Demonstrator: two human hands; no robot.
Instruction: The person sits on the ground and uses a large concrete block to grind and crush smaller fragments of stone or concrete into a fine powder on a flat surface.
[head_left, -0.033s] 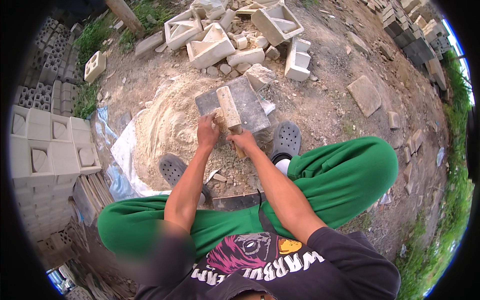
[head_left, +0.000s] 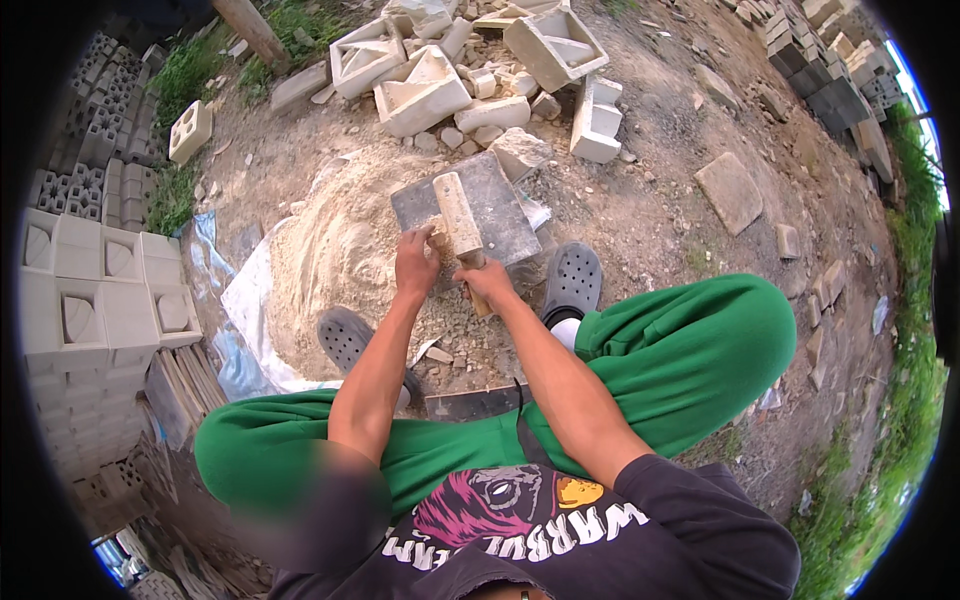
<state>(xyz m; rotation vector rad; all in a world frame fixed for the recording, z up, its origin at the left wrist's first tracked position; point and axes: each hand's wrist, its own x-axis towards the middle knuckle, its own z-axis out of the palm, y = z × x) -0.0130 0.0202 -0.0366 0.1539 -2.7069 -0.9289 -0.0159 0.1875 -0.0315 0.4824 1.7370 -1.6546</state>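
My right hand is wrapped round the narrow handle of a wooden club-like mallet. The mallet's thick, dusty head lies over a flat dark grey slab on the ground between my feet. My left hand is at the slab's near left edge, just left of the mallet head, its fingers curled in by some pale crumbs. What those fingers hold, if anything, I cannot make out. A mound of pale crushed stone spreads left of the slab, and small chips lie beneath my hands.
Pale broken hollow blocks are heaped beyond the slab, with a chunk of stone against its far edge. White sheeting edges the mound. Stacked pale blocks stand at left. A flat stone lies to the right.
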